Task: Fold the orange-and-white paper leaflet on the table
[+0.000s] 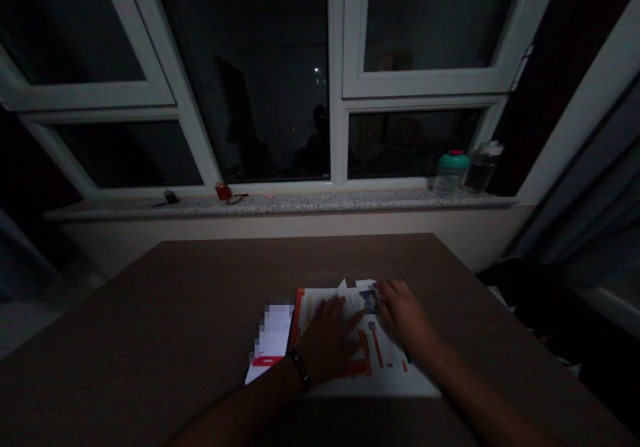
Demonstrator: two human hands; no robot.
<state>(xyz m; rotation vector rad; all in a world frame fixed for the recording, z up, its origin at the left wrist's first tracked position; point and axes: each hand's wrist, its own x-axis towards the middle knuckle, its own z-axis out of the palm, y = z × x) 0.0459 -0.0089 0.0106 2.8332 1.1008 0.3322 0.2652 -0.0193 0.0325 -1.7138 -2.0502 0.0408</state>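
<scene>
One left hand: spread wide on printed paper
Right hand: grip, we can't tell
Paper: likely being steadied; next needs even pressure

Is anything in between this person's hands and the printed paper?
Nothing visible. The left hand lies spread on the paper, and the right hand is at its upper right edge. The phone lies left of the paper, not between.

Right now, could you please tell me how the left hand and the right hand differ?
The left hand spreads its fingers over the printed paper; the right hand holds its fingers closer together, at the paper's upper right edge. A dark wristband shows on the left; none shows on the right. Both are backs-up.
</scene>
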